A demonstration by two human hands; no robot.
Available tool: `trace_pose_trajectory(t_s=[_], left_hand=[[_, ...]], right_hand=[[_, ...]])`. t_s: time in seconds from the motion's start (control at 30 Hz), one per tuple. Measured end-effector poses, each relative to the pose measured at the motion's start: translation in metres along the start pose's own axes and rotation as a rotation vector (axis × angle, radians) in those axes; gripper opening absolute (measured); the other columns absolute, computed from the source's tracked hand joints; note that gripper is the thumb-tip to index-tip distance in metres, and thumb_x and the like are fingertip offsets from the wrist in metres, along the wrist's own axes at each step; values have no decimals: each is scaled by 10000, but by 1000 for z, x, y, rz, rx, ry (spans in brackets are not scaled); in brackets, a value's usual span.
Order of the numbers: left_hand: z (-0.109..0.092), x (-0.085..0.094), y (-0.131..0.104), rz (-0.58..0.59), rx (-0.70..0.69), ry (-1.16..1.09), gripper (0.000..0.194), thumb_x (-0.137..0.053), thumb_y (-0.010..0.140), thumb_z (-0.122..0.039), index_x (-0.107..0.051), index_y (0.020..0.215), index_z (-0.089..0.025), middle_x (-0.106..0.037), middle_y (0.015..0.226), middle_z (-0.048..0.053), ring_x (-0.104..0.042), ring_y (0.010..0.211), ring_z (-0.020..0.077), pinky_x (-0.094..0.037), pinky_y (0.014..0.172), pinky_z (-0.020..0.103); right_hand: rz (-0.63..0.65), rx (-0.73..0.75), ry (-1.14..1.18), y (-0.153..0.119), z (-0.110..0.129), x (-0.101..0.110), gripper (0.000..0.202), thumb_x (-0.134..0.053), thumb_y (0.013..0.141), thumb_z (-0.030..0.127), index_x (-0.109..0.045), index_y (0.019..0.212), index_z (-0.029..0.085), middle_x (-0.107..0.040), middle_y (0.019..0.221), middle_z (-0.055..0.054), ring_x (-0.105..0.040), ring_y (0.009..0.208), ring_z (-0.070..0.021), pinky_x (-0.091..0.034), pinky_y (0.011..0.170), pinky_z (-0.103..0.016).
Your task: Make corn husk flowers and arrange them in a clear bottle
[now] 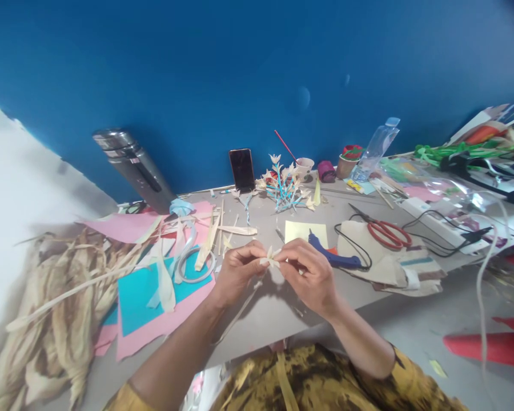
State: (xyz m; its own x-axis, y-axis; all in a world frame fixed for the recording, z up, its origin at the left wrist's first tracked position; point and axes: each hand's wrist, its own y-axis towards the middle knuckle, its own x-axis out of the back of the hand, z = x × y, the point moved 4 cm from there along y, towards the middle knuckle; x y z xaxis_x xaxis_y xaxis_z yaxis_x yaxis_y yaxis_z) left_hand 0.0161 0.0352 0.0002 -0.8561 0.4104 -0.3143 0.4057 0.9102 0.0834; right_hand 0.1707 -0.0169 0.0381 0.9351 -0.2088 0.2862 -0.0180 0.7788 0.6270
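Between my fingertips, over the near middle of the table, is a small cream husk flower (272,258) with pointed petals. My left hand (239,273) pinches it from the left, and my right hand (310,274) pinches it from the right. Just beyond my right hand lie a blue glue gun (336,257) and a pale yellow paper square (305,233). A bunch of similar flowers with blue-wrapped stems (282,191) stands farther back. A thin pale strip (242,311) runs below my left hand; whether it joins the flower I cannot tell.
Red-handled scissors (388,234) rest on a folded cloth (368,260) at right, near a white power strip (437,225) with cords. Dried husks (64,308), blue paper (139,297) and a tape roll (195,264) lie left. Behind stand a flask (135,168), a phone (241,170) and a plastic bottle (374,151).
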Motion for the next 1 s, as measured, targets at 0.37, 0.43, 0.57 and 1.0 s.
trace_pose_trajectory(t_s=[0.37,0.43,0.57,1.0], left_hand=[[5,-12,-3,60,181,-266,286,-934,579,-270,-692,607,-120,-534,631,-23,-426,510,48,-329,507,216],[4,-13,-3,77,188,-263,304,-938,569,-280,-682,591,-119,-552,630,-15,-423,500,48,-326,501,217],[5,-12,-1,82,177,-258,290,-933,571,-271,-686,597,-121,-566,659,-9,-428,500,47,-316,501,219],[4,-1,1,-47,122,-223,301,-931,583,-280,-684,671,-132,-507,601,-40,-415,513,58,-317,540,232]], right_hand=[[12,-46,83,0,-6,-2,96,-624,929,205,-701,875,225,-645,836,-42,-608,753,-172,-463,650,-291],[19,-67,102,0,-6,-3,89,-634,924,222,-703,869,228,-654,830,-44,-611,768,-180,-466,661,-297],[17,-142,153,-1,-10,-2,63,-644,914,249,-684,875,221,-646,842,-41,-573,720,-162,-442,635,-286],[87,-369,112,-13,-22,-8,81,-636,865,262,-673,828,200,-619,728,-2,-480,578,-122,-383,551,-253]])
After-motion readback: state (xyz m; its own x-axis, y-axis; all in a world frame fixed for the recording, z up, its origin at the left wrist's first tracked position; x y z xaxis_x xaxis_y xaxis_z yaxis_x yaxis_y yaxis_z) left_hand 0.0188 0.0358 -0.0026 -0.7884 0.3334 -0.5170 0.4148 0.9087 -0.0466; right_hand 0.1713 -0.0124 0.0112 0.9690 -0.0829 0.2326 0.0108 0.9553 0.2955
